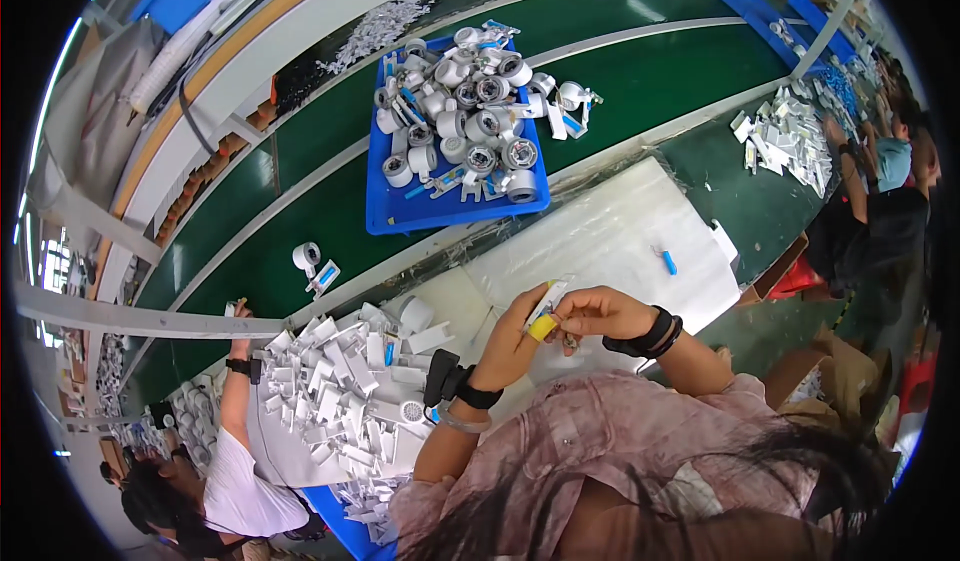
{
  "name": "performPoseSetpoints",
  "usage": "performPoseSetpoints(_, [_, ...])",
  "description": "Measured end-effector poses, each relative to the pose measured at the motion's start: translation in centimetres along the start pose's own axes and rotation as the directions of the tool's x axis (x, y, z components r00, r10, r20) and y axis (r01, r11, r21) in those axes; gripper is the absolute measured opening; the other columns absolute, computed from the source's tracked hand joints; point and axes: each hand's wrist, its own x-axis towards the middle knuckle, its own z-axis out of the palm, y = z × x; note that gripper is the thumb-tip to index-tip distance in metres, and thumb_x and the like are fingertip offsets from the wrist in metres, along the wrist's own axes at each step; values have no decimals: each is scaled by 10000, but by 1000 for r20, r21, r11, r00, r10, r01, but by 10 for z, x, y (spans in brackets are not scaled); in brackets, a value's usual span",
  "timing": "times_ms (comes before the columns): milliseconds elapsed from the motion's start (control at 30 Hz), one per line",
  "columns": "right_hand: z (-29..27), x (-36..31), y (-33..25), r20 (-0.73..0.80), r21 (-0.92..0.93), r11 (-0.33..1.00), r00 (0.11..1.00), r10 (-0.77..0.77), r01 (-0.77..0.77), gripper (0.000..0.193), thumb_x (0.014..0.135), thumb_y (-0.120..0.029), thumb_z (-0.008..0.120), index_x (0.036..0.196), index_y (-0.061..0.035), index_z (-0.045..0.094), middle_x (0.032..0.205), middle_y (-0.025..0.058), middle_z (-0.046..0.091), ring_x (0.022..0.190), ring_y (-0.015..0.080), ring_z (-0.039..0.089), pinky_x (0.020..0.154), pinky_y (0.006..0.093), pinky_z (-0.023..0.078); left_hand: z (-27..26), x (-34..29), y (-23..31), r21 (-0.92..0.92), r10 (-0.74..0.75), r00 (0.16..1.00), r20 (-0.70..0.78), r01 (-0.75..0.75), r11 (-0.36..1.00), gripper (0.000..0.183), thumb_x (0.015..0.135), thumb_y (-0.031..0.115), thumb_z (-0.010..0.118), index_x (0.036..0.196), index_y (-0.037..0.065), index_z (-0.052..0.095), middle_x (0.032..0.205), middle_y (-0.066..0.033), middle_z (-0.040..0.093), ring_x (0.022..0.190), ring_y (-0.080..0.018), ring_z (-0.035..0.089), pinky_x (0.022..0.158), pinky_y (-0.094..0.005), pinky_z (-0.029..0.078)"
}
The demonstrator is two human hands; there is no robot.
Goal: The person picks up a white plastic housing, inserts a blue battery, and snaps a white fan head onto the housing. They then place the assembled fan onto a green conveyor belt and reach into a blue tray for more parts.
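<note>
Close in front of my body, my left hand (508,346) grips a narrow white plastic part (562,289) between thumb and fingers. A small yellow piece (543,327) sits against this part, between my two hands. My right hand (606,317) is closed in a pinch beside the yellow piece; what its fingertips hold is too small to make out. Under and beyond the hands lies a white sheet (625,226), with a small blue cylinder (669,262) on it. A large heap of white plastic parts (345,376) lies left of my left hand.
A blue tray (390,218) piled with round white units stands on the green conveyor (640,71). One loose unit (308,256) lies left of it. A co-worker's arm (236,396) reaches over at left. Farther right, people sit near another white heap (785,146).
</note>
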Motion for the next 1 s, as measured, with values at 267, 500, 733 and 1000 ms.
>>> performPoseSetpoints(267, [13,-4,14,-21,-439,899,1000,-12,2,310,873,-37,637,1170,-47,550,966,25,635,880,79,584,777,245,461,3,-34,31,-103,-46,990,-133,32,994,529,921,10,409,1432,30,276,1123,-138,534,995,-177,544,845,-293,464])
performPoseSetpoints(500, [29,-3,21,-67,-907,358,764,-642,222,191,754,-10,692,933,-74,679,757,61,619,758,226,593,682,303,465,6,-45,30,-152,-163,962,-218,131,980,426,951,75,343,1376,41,338,869,-75,558,681,-116,532,603,-250,482])
performPoseSetpoints(733, [47,-6,18,-225,-833,503,691,-687,229,258,762,55,670,997,-46,636,883,89,606,761,206,586,670,298,481,9,-42,21,-468,-250,959,-135,160,869,383,993,237,306,1313,46,391,799,-73,546,573,-119,519,438,-254,448])
performPoseSetpoints(1000, [43,-6,22,-107,-881,404,727,-678,248,251,796,60,657,1036,-12,644,896,100,634,773,179,609,678,261,483,12,-45,19,-452,-247,957,-151,156,878,272,941,117,401,1200,38,429,829,-68,549,582,-122,537,456,-260,470])
